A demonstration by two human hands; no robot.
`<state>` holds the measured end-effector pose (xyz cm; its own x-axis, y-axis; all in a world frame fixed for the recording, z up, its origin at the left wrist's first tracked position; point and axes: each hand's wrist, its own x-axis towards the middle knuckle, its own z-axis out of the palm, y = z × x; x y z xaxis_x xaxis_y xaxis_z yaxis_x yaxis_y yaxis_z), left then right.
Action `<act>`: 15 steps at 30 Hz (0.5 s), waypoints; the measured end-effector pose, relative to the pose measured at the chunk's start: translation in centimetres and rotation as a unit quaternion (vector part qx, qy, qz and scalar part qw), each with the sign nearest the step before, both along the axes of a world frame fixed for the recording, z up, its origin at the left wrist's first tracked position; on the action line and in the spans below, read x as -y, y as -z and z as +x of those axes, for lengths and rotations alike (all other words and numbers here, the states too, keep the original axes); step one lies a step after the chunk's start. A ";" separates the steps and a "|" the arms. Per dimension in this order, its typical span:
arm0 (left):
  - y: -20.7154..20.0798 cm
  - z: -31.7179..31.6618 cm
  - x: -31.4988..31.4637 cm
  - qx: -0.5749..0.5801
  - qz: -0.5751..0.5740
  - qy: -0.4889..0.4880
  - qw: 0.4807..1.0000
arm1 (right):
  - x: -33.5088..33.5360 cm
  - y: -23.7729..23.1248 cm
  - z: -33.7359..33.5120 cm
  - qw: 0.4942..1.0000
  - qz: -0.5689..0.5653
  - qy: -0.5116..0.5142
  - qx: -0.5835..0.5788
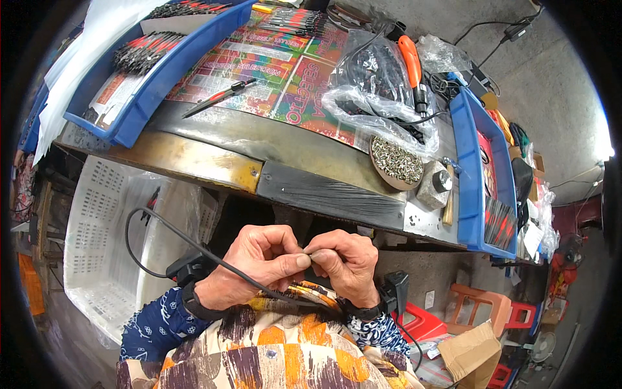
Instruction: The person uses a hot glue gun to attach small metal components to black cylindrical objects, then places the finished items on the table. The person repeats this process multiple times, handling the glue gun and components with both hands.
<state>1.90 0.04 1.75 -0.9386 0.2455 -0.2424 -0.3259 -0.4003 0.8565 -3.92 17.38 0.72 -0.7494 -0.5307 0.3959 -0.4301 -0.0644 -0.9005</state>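
Here, hands pinched, cannot tell what's held; black cable crosses left one.

Two hands, two black wristbands, one table, two blue trays on it, one white basket, one bowl.

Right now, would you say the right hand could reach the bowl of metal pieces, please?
Probably yes: the bowl sits open-topped on the bench, with nothing visible blocking the right hand, though it appears busy pinching.
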 end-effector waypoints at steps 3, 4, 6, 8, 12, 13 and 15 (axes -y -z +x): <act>0.0 0.0 0.2 0.008 0.010 0.012 1.000 | -0.1 -0.3 0.1 0.999 -0.008 -0.003 0.053; -0.1 0.0 0.3 0.021 0.000 0.017 1.000 | 0.0 -0.3 0.2 0.998 -0.008 -0.001 0.055; -0.1 0.0 0.4 0.019 0.006 0.021 1.000 | 0.0 -0.3 0.1 0.998 -0.011 -0.005 0.065; -0.1 -0.1 0.4 0.030 0.014 0.020 0.999 | 0.1 -0.2 0.1 0.998 -0.010 -0.006 0.061; 0.2 -0.2 0.2 0.037 0.015 0.004 0.999 | -0.2 -0.1 0.2 0.996 0.020 -0.011 0.088; 0.3 -0.2 0.1 0.038 0.018 -0.002 0.999 | -0.1 0.0 0.2 0.997 0.018 -0.006 0.072; 0.4 -0.2 0.0 0.042 0.024 -0.011 0.999 | 0.2 0.2 0.2 0.999 0.002 0.003 0.048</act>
<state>1.70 0.03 1.36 -0.9208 0.2382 -0.3090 -0.3864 -0.4479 0.8063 -3.68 17.23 0.47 -0.7871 -0.5275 0.3198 -0.3418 -0.0588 -0.9379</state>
